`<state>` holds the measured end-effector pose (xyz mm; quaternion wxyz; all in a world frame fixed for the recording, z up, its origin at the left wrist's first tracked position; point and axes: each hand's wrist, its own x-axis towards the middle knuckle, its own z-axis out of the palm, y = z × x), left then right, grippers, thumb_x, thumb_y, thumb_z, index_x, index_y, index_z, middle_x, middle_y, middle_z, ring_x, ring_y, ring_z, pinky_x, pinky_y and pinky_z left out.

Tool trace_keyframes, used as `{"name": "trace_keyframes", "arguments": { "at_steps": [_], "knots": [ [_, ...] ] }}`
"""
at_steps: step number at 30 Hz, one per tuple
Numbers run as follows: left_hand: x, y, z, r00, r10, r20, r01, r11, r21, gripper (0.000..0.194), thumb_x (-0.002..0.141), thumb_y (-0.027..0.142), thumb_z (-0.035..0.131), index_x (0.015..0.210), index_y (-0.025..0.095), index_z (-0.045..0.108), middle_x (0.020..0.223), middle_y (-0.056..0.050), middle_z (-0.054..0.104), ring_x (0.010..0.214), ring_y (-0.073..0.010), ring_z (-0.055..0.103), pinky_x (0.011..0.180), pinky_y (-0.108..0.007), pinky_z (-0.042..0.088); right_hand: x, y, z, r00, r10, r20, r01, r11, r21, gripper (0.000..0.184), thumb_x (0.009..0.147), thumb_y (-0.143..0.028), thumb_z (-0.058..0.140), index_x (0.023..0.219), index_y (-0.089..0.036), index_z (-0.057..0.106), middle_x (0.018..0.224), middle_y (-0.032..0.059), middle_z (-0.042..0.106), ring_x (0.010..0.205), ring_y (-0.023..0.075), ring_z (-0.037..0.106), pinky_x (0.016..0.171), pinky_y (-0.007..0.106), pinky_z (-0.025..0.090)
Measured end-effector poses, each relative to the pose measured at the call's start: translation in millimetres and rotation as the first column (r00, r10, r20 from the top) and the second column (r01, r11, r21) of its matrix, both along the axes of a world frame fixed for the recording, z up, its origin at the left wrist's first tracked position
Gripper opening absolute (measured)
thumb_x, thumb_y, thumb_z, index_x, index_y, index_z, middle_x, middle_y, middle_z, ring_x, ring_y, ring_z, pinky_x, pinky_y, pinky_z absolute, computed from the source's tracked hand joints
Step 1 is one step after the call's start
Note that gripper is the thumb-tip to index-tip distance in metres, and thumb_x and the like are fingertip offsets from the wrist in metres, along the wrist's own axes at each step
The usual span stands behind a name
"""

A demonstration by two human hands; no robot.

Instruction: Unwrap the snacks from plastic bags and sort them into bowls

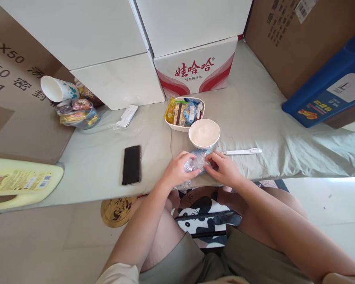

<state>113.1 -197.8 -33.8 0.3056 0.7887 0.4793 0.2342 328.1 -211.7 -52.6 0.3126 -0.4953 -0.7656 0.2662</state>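
Crumpled clear plastic, with some blue showing behind it, lies at the front edge of the cloth-covered surface. My left hand grips its left side with curled fingers. On the other side, the bent fingers of my right hand pinch the same plastic. Just behind it stands a white paper bowl; what is inside is hard to make out. A slim white tool, perhaps a craft knife, rests right of my right hand. Behind the bowl, a white oval dish holds several wrapped snacks.
A black phone and a small white packet lie to the left. Farther left are a paper cup, bagged snacks and a yellow jug. A red-and-white carton stands behind; a blue bottle leans at right.
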Motion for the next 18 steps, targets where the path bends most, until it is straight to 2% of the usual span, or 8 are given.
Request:
{"name": "trace_keyframes", "arguments": {
  "at_steps": [2,3,6,8,12,15,18],
  "knots": [
    [0.9,0.3,-3.9,1.0,-0.002,-0.003,0.002,1.0,0.006,0.04,0.078,0.039,0.072,0.114,0.023,0.063,0.109,-0.006,0.062,0.098,-0.0203,0.064,0.089,-0.032,0.052,-4.2,3.8,-1.7,0.998,0.015,-0.062,-0.014,1.0,0.023,0.006,0.088,-0.027,0.059,0.09,-0.022,0.06,0.081,0.0022,0.06,0.066,0.0147,0.057,0.061,0.028,0.045],
    [0.9,0.9,-5.6,1.0,0.013,0.004,-0.013,1.0,0.017,0.037,0.081,0.039,0.07,0.114,0.023,0.064,0.111,-0.007,0.061,0.101,-0.0204,0.064,0.091,-0.033,0.052,-6.4,5.6,-1.6,0.996,0.031,-0.088,-0.028,0.999,0.032,0.006,0.089,-0.027,0.059,0.091,-0.022,0.06,0.082,0.0024,0.06,0.066,0.0143,0.057,0.061,0.027,0.045],
    [0.0,4.4,-8.3,0.993,0.087,0.076,-0.092,0.993,0.069,0.02,0.089,0.033,0.059,0.103,0.021,0.069,0.122,-0.011,0.059,0.113,-0.0215,0.062,0.099,-0.034,0.05,-12.2,9.2,0.6,0.989,0.074,-0.126,-0.069,0.997,0.044,0.006,0.091,-0.026,0.056,0.093,-0.022,0.061,0.085,0.003,0.061,0.067,0.0138,0.058,0.062,0.027,0.047],
    [-0.8,7.2,-7.9,0.983,0.12,0.138,-0.129,0.99,0.064,0.019,0.092,0.03,0.054,0.093,0.02,0.07,0.124,-0.011,0.062,0.116,-0.0222,0.062,0.1,-0.035,0.049,-14.2,9.8,1.4,0.989,0.09,-0.117,-0.085,0.995,0.048,0.007,0.091,-0.026,0.056,0.096,-0.022,0.061,0.088,0.0038,0.061,0.07,0.0146,0.059,0.065,0.028,0.049],
    [-3.5,12.2,-4.0,0.925,0.252,0.286,-0.222,0.966,-0.134,0.024,0.092,0.036,0.054,0.088,0.02,0.071,0.099,-0.007,0.075,0.094,-0.0204,0.069,0.086,-0.032,0.052,-12.7,8.7,0.6,0.992,0.086,-0.09,-0.084,0.996,0.026,0.019,0.089,-0.026,0.059,0.107,-0.023,0.058,0.095,0.0055,0.063,0.076,0.0178,0.062,0.07,0.032,0.053],
    [-5.8,14.9,0.3,0.817,0.421,0.394,-0.305,0.896,-0.324,0.024,0.086,0.039,0.06,0.083,0.019,0.072,0.086,-0.005,0.075,0.082,-0.0189,0.069,0.076,-0.028,0.051,-8.9,8.4,0.2,0.993,0.079,-0.083,-0.079,0.997,0.004,0.027,0.089,-0.023,0.057,0.115,-0.024,0.056,0.103,0.0065,0.065,0.081,0.0191,0.065,0.072,0.033,0.055],
    [-6.0,16.1,5.3,0.716,0.548,0.432,-0.336,0.813,-0.474,0.021,0.079,0.038,0.065,0.075,0.018,0.071,0.076,-0.003,0.073,0.07,-0.0163,0.066,0.065,-0.025,0.048,-6.1,9.4,0.6,0.993,0.078,-0.09,-0.074,0.996,0.044,0.031,0.09,-0.016,0.05,0.119,-0.025,0.056,0.114,0.0081,0.065,0.098,0.0213,0.066,0.082,0.035,0.055]
  ]
}}
